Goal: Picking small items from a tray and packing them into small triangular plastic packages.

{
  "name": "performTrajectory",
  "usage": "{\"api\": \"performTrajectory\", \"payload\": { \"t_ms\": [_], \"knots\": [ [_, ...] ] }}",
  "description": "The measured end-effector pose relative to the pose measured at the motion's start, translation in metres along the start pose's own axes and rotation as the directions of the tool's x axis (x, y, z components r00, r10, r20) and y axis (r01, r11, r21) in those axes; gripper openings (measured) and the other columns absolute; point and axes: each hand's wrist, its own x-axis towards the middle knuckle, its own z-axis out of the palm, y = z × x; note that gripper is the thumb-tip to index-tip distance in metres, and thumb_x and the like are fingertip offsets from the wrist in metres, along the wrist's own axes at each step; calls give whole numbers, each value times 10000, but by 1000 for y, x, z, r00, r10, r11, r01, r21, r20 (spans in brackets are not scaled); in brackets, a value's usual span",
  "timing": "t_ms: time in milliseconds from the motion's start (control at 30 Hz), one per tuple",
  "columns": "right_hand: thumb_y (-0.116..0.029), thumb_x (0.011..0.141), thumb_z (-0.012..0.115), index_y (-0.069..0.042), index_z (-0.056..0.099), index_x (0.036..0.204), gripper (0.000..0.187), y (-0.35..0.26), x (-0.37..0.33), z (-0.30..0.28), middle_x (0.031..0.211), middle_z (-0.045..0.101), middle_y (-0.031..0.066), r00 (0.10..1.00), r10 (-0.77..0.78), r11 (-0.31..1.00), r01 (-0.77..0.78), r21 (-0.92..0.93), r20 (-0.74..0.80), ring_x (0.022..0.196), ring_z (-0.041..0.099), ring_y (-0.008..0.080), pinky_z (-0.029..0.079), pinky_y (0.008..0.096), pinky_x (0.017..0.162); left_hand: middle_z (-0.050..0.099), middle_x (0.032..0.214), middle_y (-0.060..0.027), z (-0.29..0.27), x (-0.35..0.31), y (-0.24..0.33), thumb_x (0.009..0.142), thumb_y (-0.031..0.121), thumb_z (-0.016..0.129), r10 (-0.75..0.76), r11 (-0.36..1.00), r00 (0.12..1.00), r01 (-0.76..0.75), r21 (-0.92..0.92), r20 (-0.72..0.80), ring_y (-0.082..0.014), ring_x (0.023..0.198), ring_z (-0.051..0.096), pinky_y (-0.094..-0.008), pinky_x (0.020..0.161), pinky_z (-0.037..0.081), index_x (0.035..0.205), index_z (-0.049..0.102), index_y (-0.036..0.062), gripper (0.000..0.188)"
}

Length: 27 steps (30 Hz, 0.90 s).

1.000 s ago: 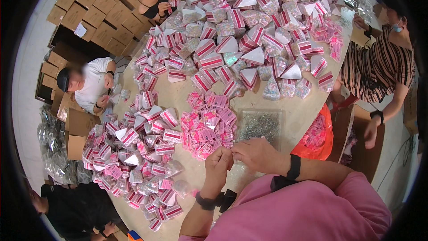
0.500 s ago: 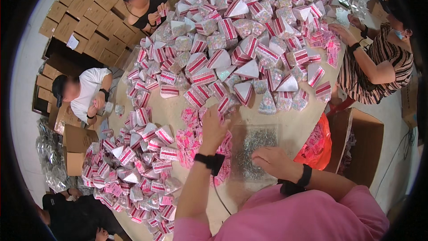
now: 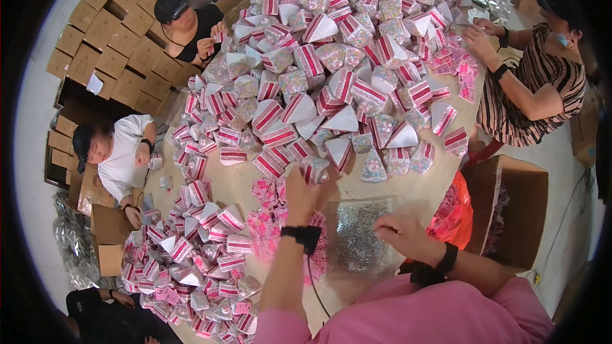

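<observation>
My left hand (image 3: 302,192) reaches to the near edge of a big pile and is closed round a wrapped cake-slice-shaped piece (image 3: 315,169), pale and glittery. Below that wrist lie many pink printed tags (image 3: 271,207) in a loose heap. Over the right rim of a shallow clear tray (image 3: 358,261), full of small silvery metal bits, hovers my right hand (image 3: 401,232). Its fingers are curled together; what they hold, if anything, is hidden. The pile (image 3: 306,64) is made of similar wedges with pink-and-white striped sides, each in clear wrapping.
A second pile of wedges (image 3: 191,248) covers the table's left side. At right stand a red bag of pink tags (image 3: 456,210) and an open carton (image 3: 519,216). Several people work around the table. Stacked cartons (image 3: 105,38) fill the back left. A cable runs from my left wristband.
My left hand has moved from over the pink tags to the pile's near edge and closed on a wedge. My right hand has shifted slightly right. The whole view has turned a little.
</observation>
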Motion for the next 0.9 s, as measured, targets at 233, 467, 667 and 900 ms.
{"api": "performTrajectory", "payload": {
  "t_ms": [233,467,667,900],
  "knots": [
    [-133,867,562,-19,596,948,144,-55,14,6,822,615,132,982,-179,983,181,-16,56,728,600,248,471,339,672,560,1094,-106,-49,-109,37,722,-16,701,-258,372,952,253,-893,162,-177,968,578,-320,841,482,1169,391,16,545],
    [-117,861,550,-44,587,996,157,-79,0,49,852,619,151,856,-501,848,515,-123,127,753,609,341,485,406,636,494,1195,-83,-93,-176,75,718,14,724,-275,309,960,133,-942,45,-205,1104,516,-339,932,441,1262,355,55,659],
    [-89,858,537,-28,577,966,130,-96,-13,68,818,616,153,778,-599,759,627,-176,188,721,609,338,484,418,605,496,1200,-71,-113,-207,91,727,22,733,-342,288,940,110,-951,5,-192,1095,526,-334,871,483,1297,340,62,693],
    [-63,840,552,-21,580,962,132,-105,-26,78,782,610,152,741,-651,723,672,-161,167,690,608,334,481,410,587,512,1194,-70,-120,-224,87,756,32,721,-329,129,942,109,-986,61,-192,1093,531,-330,868,490,1289,364,60,642]
  ]
}}
